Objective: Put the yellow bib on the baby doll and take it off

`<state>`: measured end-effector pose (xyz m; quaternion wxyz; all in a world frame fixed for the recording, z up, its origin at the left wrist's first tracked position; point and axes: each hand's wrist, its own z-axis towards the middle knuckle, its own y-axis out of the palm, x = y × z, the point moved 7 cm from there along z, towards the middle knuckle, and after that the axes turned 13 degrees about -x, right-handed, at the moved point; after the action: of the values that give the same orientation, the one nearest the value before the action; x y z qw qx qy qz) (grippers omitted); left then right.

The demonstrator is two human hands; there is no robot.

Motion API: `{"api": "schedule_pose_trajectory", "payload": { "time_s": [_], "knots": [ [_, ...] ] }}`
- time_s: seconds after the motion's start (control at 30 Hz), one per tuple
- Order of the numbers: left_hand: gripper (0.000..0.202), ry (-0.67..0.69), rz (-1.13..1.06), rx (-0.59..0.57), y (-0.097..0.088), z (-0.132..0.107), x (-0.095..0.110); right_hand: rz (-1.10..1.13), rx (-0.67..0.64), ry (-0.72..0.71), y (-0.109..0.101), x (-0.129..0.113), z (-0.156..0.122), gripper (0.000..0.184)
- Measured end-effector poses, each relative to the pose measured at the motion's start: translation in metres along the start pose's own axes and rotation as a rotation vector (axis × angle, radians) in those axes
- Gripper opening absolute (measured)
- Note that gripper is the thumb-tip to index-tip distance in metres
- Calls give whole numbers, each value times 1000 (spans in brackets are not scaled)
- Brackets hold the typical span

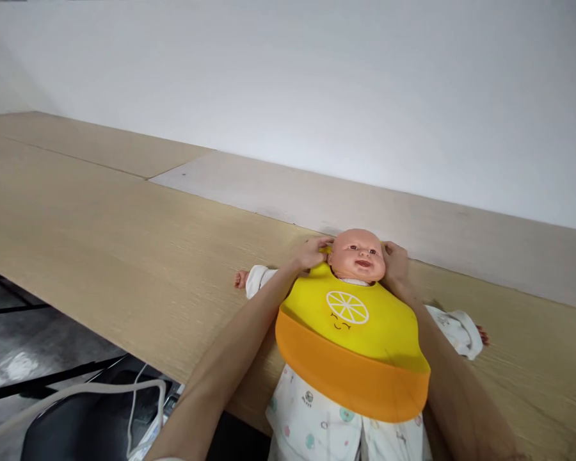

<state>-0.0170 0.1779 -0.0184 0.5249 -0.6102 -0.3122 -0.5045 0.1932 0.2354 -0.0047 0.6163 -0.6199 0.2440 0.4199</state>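
Note:
A baby doll (356, 256) lies on its back on the wooden table, wearing a white patterned romper (312, 416). Over its chest sits a yellow silicone bib (348, 326) with a lemon-slice print and an orange catch pocket (350, 378). My left hand (312, 253) pinches the bib's yellow neck strap beside the doll's head. My right hand (394, 261) curls at the other side of the neck, its fingertips touching the doll. The strap ends behind the neck are hidden.
The light wood table (125, 218) runs along a white wall (317, 83), with a pale panel (269, 192) along its back. Below the near edge are a black object (91, 416), a white cable (77, 389) and a grey floor (9, 339).

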Motion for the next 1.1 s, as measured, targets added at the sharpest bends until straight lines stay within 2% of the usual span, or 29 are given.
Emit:
{"api": "schedule_pose_trajectory", "payload": {
  "time_s": [0.13, 0.27, 0.4, 0.5, 0.63, 0.77, 0.93, 1.0, 1.1],
  "knots": [
    [48, -4, 48, 122, -21, -5, 12, -16, 95, -14, -14, -2, 0, 34],
    [43, 68, 60, 227, -39, -13, 39, -11, 205, -42, -32, -7, 6, 35],
    [40, 174, 49, 257, -42, -21, 70, 71, 187, -98, -50, -27, 8, 32],
    [37, 257, 40, 228, -36, -24, 90, 157, 81, -98, -56, -52, 0, 28],
    [36, 378, 24, 183, -27, -29, 113, 203, -132, -167, -48, -95, -20, 30],
    [34, 478, 44, 179, -19, -39, 138, 239, -364, -267, -25, -131, -44, 37],
    [34, 528, 76, 205, -9, -54, 165, 313, -680, -295, 11, -150, -70, 38],
    [35, 535, 101, 209, -5, -59, 172, 320, -696, -290, 18, -152, -74, 38],
    [34, 537, 143, 249, -2, -64, 178, 275, -651, -301, 18, -156, -77, 29]
  ]
}}
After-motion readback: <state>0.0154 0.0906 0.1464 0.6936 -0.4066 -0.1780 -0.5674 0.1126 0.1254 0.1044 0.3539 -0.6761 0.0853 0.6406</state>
